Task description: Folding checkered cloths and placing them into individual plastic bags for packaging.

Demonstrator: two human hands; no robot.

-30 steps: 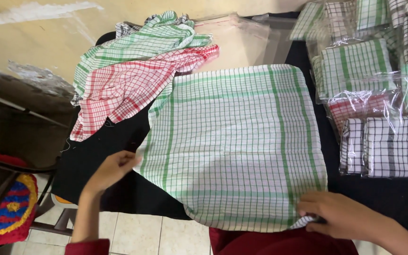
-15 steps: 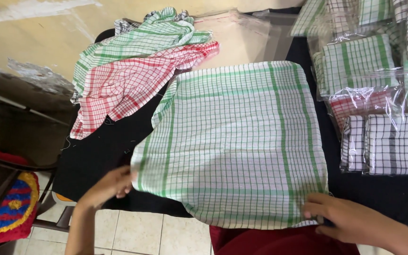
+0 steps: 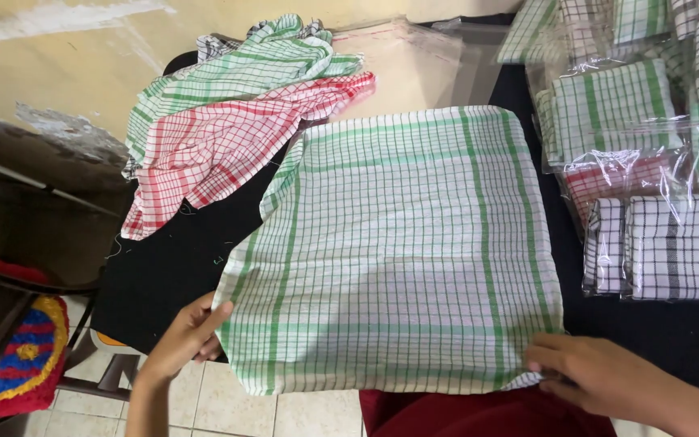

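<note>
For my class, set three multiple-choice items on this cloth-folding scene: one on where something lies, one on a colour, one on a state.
1. Where does the red checked cloth lie?
A. Beyond and left of the spread green checked cloth
B. On the wrapped cloth packs
C. Under the right hand

2. What colour are the lines on the cloth spread flat on the black table?
A. Blue
B. Green
C. Black

3. What state are the cloths in at the right of the table?
A. Crumpled loose
B. Hung up
C. Folded and wrapped in clear plastic

Answers:
1 A: it is heaped at the far left, with a crumpled green cloth partly on it.
2 B: green lines on white, held at its near corners by the left hand and right hand.
3 C: the wrapped cloth packs show glossy film over neat folds.
</note>
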